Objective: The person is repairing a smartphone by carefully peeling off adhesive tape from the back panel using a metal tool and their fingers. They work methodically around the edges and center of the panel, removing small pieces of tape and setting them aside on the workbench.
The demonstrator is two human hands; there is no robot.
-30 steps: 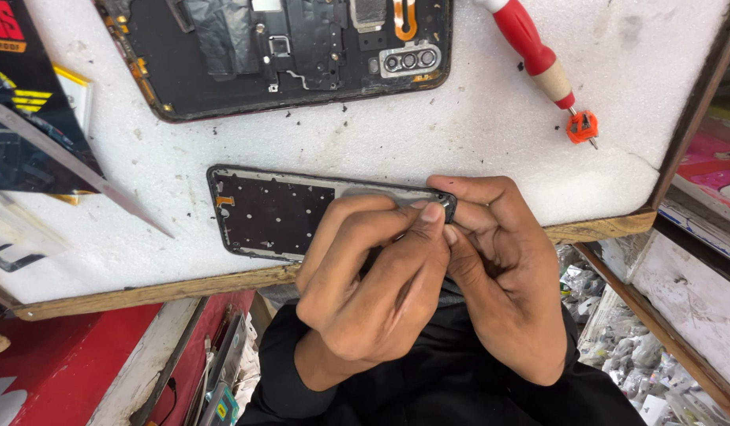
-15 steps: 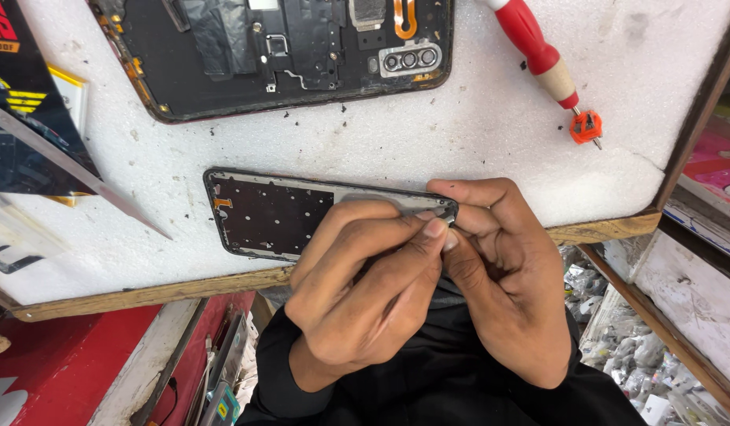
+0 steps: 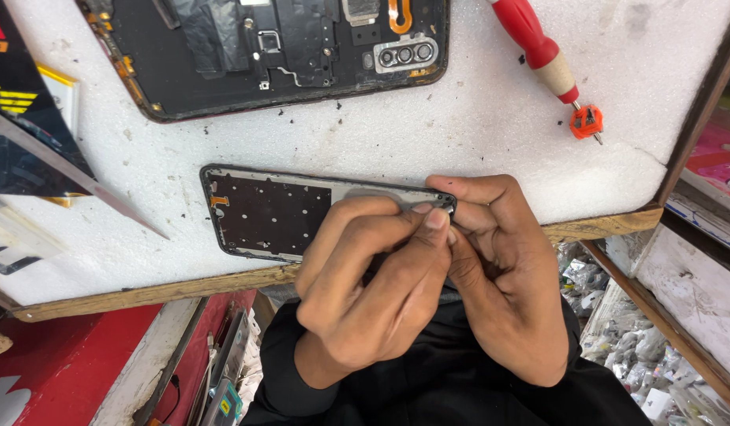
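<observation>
both hands pinch the right end of a flat black rectangular phone frame panel (image 3: 270, 217), which lies on the white foam desk (image 3: 460, 150) near its 6 o'clock edge. left hand (image 3: 373, 292) fingers curl shut on the corner; right hand (image 3: 507, 276) fingers clamp it from 3 o'clock. since a second ago the panel has barely shifted, so the corner work seems to go on.

A dark, flat rectangular phone frame panel with rounded corners and a thin metal rim (image 3: 270, 214) lies face-up along the white foam surface's near edge, its right end covered, its left end bearing a small orange tab.
</observation>
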